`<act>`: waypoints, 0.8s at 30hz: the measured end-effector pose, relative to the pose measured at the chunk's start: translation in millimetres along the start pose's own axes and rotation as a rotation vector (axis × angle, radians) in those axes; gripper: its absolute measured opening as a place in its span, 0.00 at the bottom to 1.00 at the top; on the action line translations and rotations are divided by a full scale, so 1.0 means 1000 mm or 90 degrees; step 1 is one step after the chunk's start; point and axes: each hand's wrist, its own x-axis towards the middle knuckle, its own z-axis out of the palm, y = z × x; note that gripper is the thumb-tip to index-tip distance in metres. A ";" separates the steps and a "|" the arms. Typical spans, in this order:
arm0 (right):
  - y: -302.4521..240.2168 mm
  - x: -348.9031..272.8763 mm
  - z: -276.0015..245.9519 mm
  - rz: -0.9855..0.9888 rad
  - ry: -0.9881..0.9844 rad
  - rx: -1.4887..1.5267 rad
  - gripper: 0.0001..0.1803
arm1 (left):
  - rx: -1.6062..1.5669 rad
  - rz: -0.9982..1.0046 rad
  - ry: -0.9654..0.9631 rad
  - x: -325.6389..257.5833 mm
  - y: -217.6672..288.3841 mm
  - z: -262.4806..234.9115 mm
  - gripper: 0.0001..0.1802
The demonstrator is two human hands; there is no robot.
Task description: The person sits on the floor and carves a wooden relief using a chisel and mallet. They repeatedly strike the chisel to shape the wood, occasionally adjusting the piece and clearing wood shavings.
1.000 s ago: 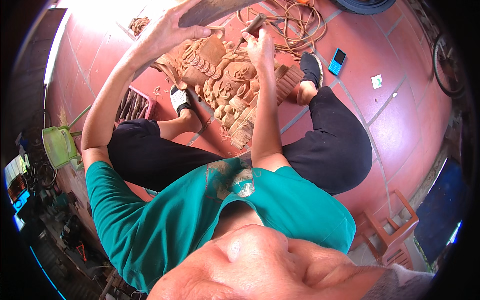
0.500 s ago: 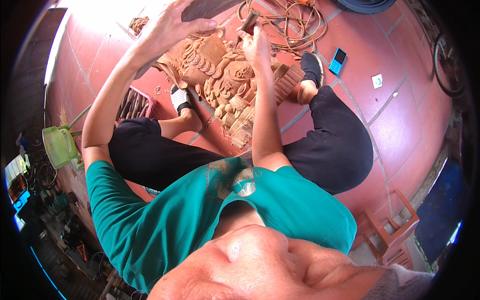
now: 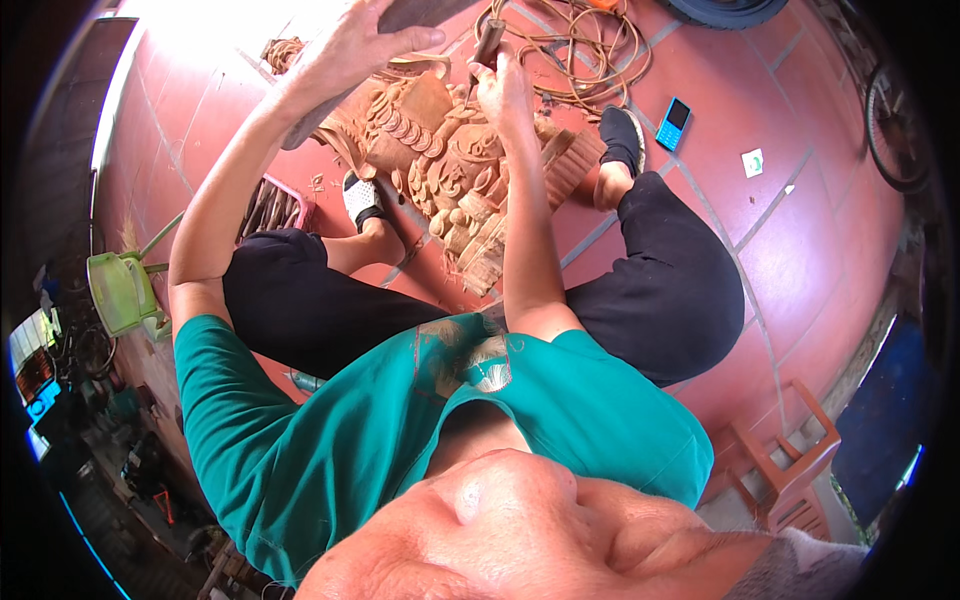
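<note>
A brown carved wooden relief [image 3: 450, 165], covered in rounded and scrolled shapes, lies on the floor between my feet. My right hand [image 3: 506, 95] is closed round a chisel [image 3: 489, 42] with a dark wooden handle. Its thin blade points down at the upper part of the carving. Over the carving's upper left, my left hand [image 3: 355, 50] is raised with the thumb stretched out. It grips a long grey-brown wooden mallet [image 3: 425, 12], whose other end shows below the wrist. Most of the left fingers are hidden or lost in glare.
An orange-brown cord [image 3: 600, 60] lies coiled beyond the carving. A blue phone [image 3: 674, 124] and a small white card [image 3: 752, 162] are on the red tiles at right. A pink tray [image 3: 300, 205] of tools sits at left, near a green chair [image 3: 122, 290]. A brown plastic chair [image 3: 790, 455] stands lower right.
My left hand and the mallet have shifted slightly to the right. The chisel's handle and my right hand have moved a little to the left.
</note>
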 end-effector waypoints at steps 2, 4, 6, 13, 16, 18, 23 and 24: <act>0.004 0.001 0.004 0.003 0.006 0.006 0.13 | 0.062 -0.138 -0.055 -0.007 -0.052 0.014 0.46; 0.033 0.008 0.013 -0.023 0.051 -0.024 0.13 | 0.108 -0.009 -0.068 -0.005 -0.096 0.025 0.46; 0.002 -0.002 0.001 0.047 0.047 0.100 0.08 | 0.116 0.051 -0.033 -0.014 -0.105 0.024 0.45; 0.024 0.000 0.007 0.032 0.118 0.123 0.08 | -0.040 -0.221 -0.082 -0.022 -0.059 0.002 0.46; 0.012 -0.005 0.001 0.076 0.114 0.103 0.08 | -0.049 -0.205 -0.061 -0.029 -0.059 0.001 0.46; 0.024 -0.002 0.004 0.045 0.135 0.165 0.08 | -0.050 -0.166 -0.044 -0.029 -0.060 0.003 0.46; 0.017 0.005 0.001 -0.044 0.224 0.198 0.09 | -0.037 -0.173 -0.055 -0.036 -0.056 -0.003 0.46; 0.006 0.010 -0.007 -0.051 0.257 0.240 0.09 | -0.032 -0.128 -0.033 -0.038 -0.061 -0.001 0.46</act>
